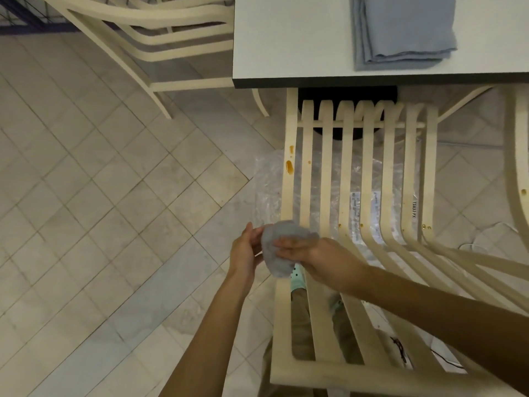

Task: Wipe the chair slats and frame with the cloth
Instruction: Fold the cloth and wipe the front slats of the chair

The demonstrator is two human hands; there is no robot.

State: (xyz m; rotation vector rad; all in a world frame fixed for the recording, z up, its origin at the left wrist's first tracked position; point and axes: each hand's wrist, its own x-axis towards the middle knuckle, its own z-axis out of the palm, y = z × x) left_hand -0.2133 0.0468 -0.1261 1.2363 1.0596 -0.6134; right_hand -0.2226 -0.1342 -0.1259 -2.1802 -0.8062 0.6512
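I saw both hands bunch a soft grey cloth (pixel 279 250) into a crumpled ball over the chair's (pixel 326 173) left frame rail. My left hand (pixel 245 252) cupped it from nine o'clock, fingers curled narrow; my right hand (pixel 317 257) pressed flat across it. The smooth cream slats ran long toward twelve o'clock, under the table (pixel 286 38), with amber spots (pixel 289 167) on the rail.

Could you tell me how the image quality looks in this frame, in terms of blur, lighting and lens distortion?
Head view: the crumpled cloth and both hands, left hand and right hand, are softly motion-blurred; the chair slats bow outward from wide-angle distortion; lighting is dim, warm and even, without glare; the amber spill stays sharp.
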